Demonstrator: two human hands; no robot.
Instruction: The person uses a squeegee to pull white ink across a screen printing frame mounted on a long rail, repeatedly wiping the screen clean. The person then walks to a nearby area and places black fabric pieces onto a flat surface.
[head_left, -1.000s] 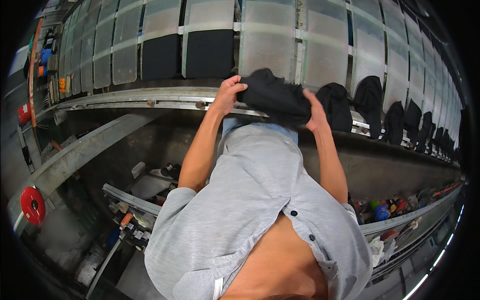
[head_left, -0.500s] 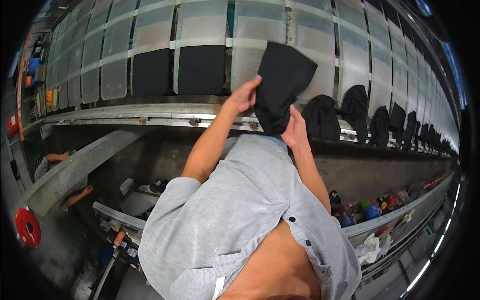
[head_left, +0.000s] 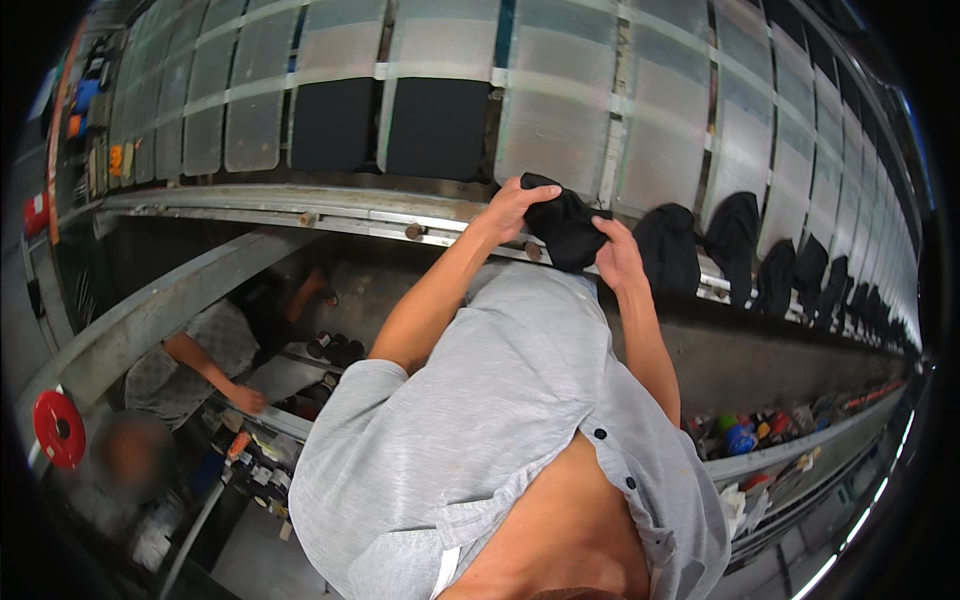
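Observation:
A black cloth piece (head_left: 572,232) is bunched between my two hands, just over the metal rail. My left hand (head_left: 514,209) pinches its upper left edge, thumb lying across the top. On the other side my right hand (head_left: 619,250) grips the cloth's right edge. Right above it is the near end of a bare pale board (head_left: 553,130). Left of that board, flat black cloth (head_left: 436,128) covers the near end of one board, and another black cloth (head_left: 332,125) covers the one beside it. To the right, a loose black cloth (head_left: 667,248) hangs over the rail.
A long metal rail (head_left: 360,222) runs along the near board ends. Several more black cloths (head_left: 735,243) drape over it to the right. Behind me are shelves with colourful containers (head_left: 742,437). At lower left a co-worker's arm (head_left: 212,370) reaches near a red disc (head_left: 60,428).
The cloth, spread over the board before, is now crumpled and lower, nearer my body. Both hands came down with it. The boards appear shifted right, and the co-worker has moved further into view.

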